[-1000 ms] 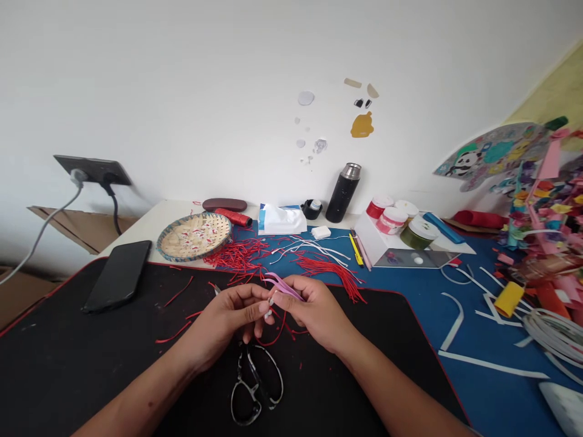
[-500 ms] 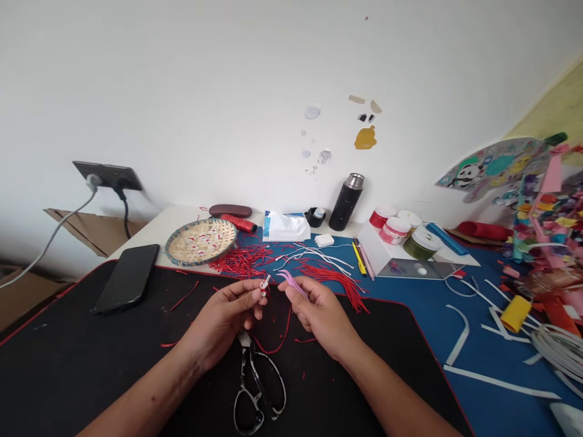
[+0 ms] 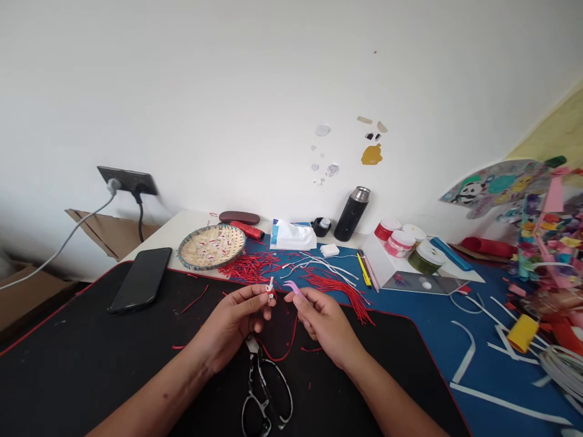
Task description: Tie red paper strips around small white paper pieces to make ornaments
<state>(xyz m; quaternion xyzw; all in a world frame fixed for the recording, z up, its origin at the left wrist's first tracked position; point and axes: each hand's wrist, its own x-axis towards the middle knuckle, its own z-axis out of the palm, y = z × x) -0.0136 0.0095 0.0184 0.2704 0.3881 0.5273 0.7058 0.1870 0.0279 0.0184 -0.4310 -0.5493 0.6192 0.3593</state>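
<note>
My left hand (image 3: 237, 318) pinches a small red-and-white paper piece (image 3: 270, 287) between thumb and forefinger, held just above the black mat (image 3: 91, 364). My right hand (image 3: 324, 321) is closed round a pink tweezer-like tool (image 3: 292, 287) whose tip points left, a short gap from the paper piece. A thin red strip (image 3: 291, 340) curls on the mat under both hands. Scissors (image 3: 266, 394) lie on the mat below my hands.
A black phone (image 3: 141, 279) lies at the mat's left. A woven basket (image 3: 212, 246), piles of red strips (image 3: 250, 265) and white strips (image 3: 319, 261), a tissue pack (image 3: 291, 233), a black flask (image 3: 351, 212), jars (image 3: 401, 243) and colourful paper clutter (image 3: 546, 243) crowd the back and right.
My hands have drawn a little apart; the paper piece now stands clear in my left fingers. The camera has tilted up and the whole scene sits lower and further right in the picture.
</note>
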